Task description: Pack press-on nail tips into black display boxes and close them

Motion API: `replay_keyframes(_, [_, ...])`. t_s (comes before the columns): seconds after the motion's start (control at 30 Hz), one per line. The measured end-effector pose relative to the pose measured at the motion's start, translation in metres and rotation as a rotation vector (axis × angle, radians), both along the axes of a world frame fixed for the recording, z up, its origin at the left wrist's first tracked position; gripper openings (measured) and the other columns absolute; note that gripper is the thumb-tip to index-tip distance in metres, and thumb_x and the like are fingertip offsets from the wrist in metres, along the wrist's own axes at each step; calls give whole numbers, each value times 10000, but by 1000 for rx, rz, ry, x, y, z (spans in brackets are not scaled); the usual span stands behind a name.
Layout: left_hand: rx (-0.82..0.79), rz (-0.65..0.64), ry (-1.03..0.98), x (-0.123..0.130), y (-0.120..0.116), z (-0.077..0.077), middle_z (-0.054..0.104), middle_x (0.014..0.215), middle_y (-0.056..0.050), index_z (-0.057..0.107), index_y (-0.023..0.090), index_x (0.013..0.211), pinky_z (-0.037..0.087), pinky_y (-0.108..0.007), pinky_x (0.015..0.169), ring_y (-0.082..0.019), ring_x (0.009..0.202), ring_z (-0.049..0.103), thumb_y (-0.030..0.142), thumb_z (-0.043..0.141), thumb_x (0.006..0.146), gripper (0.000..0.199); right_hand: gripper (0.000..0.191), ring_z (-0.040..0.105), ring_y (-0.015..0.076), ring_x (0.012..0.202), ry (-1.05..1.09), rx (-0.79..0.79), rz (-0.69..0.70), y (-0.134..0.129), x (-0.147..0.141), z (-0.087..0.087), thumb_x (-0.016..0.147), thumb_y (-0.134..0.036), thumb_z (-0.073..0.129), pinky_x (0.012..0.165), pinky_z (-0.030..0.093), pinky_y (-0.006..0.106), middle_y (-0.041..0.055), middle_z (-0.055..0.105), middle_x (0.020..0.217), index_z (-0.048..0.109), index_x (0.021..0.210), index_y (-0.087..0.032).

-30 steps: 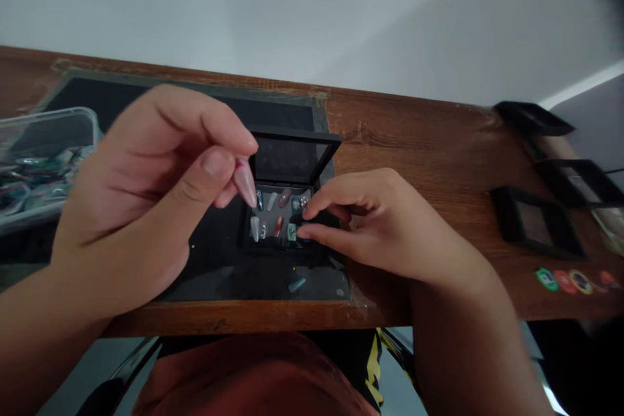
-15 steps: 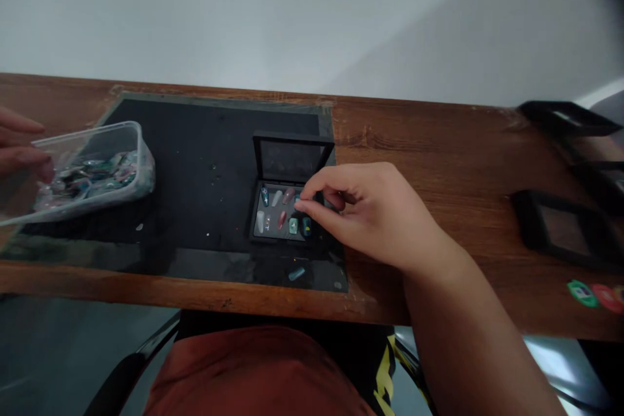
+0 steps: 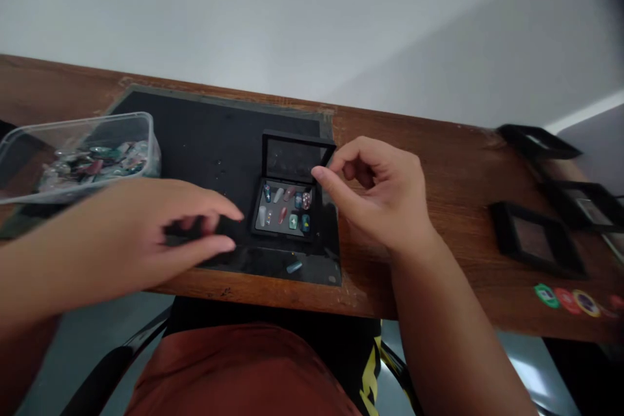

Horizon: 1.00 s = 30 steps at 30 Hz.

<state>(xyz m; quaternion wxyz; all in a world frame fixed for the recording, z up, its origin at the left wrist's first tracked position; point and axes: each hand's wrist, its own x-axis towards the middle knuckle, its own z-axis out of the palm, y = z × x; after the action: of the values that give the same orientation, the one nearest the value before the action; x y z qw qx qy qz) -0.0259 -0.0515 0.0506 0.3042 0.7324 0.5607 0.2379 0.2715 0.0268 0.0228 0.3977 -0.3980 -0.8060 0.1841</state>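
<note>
Black case (image 3: 275, 229) | lid (image 3: 298, 138) raised, far side | nails (image 3: 283, 215): long axes roughly near-to-far

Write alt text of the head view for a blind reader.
An open black case of false nails lies on a dark mat, a right hand by its lid, a left hand open nearby. A clear tub stands at left.

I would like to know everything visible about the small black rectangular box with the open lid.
The small black rectangular box looks like plastic. Its lid stands open at the back, framing a clear-looking window. On its grey lining, ten decorated fingernail-shaped pieces lie in two rows. It rests flat on the black mat. The right hand overlaps the lid's right edge; whether they touch is unclear.
</note>
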Motion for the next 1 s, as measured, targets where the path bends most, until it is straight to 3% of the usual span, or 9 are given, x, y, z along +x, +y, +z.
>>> replay_keyframes(0.07, [64, -199, 167, 17, 7, -5, 756, 810, 22, 839, 321, 1043, 405, -283, 677, -170, 701, 635, 432, 802, 902, 183, 228, 496, 127, 611, -20, -76, 106, -1, -2, -1, 929, -349, 753, 606, 369, 301, -24, 573, 662, 671, 762, -216])
replay_keyframes(0.13, [91, -235, 234, 28, 18, -15, 758, 828, 17, 826, 327, 1082, 404, -294, 688, -175, 708, 639, 460, 743, 937, 213, 182, 519, 118, 615, -74, -148, 217, -3, -5, -3, 931, -323, 759, 604, 363, 288, -18, 624, 675, 743, 796, -202])
replay_keyframes(0.3, [108, -140, 194, 28, 34, -37, 695, 727, 21, 822, 318, 978, 384, -289, 639, -159, 633, 583, 519, 796, 884, 223, 139, 606, 134, 702, -227, -234, 302, -4, -12, -7, 957, -276, 746, 660, 380, 283, 22, 747, 792, 841, 883, -207])
replay_keyframes(0.47, [-54, -16, 28, 25, 33, -50, 617, 618, 41, 805, 298, 912, 338, -278, 525, -130, 524, 497, 539, 856, 820, 263, 80, 620, 136, 696, -301, -203, 283, -7, -16, -9, 935, -267, 784, 673, 389, 285, 18, 771, 831, 841, 923, -211])
replay_keyframes(0.67, [-97, 19, 59, 29, 32, -46, 581, 558, 59, 798, 291, 864, 317, -270, 482, -109, 479, 480, 530, 826, 826, 244, 160, 607, 141, 656, -392, -158, 157, -14, -23, -10, 874, -353, 881, 649, 388, 287, -3, 720, 745, 833, 926, -209])
replay_keyframes(1.0, [-5, -60, 162, 33, 33, -42, 603, 536, 69, 817, 322, 855, 329, -265, 477, -93, 467, 505, 456, 724, 923, 177, 100, 680, 166, 718, -450, -143, 179, -18, -21, -7, 963, -304, 798, 624, 426, 300, -3, 757, 804, 844, 949, -216])
